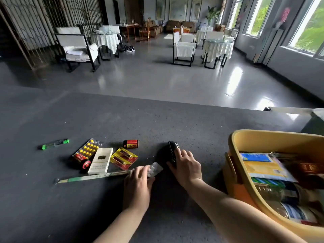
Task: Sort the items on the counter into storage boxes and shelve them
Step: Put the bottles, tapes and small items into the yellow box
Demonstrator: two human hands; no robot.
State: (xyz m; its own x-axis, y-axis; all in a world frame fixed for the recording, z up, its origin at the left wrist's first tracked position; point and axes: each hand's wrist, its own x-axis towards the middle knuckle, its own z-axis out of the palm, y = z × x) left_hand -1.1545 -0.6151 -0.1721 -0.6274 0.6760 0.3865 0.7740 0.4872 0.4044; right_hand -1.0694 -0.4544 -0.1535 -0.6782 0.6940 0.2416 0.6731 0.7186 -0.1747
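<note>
On the dark counter [87, 120] my right hand [185, 165] curls over a black key fob [172, 148], fingers and thumb on either side of it. My left hand [138, 181] pinches a silvery blister pack [155, 169] beside it. Loose items lie to the left: a yellow pill blister [87, 149], a white cigarette pack [100, 160], a red-black battery [82, 162], a yellow two-battery card [124, 157], a red 9V battery [131, 144], a green lighter [54, 143] and a long thin green-tinted strip [91, 178]. The yellow storage box [249, 142] at right holds packets and bottles.
The counter's far edge drops to a glossy grey floor. Beyond it stand white-covered chairs [77, 48] and round glass tables [217, 44]. A grey object [313, 123] sits at the counter's right end behind the box.
</note>
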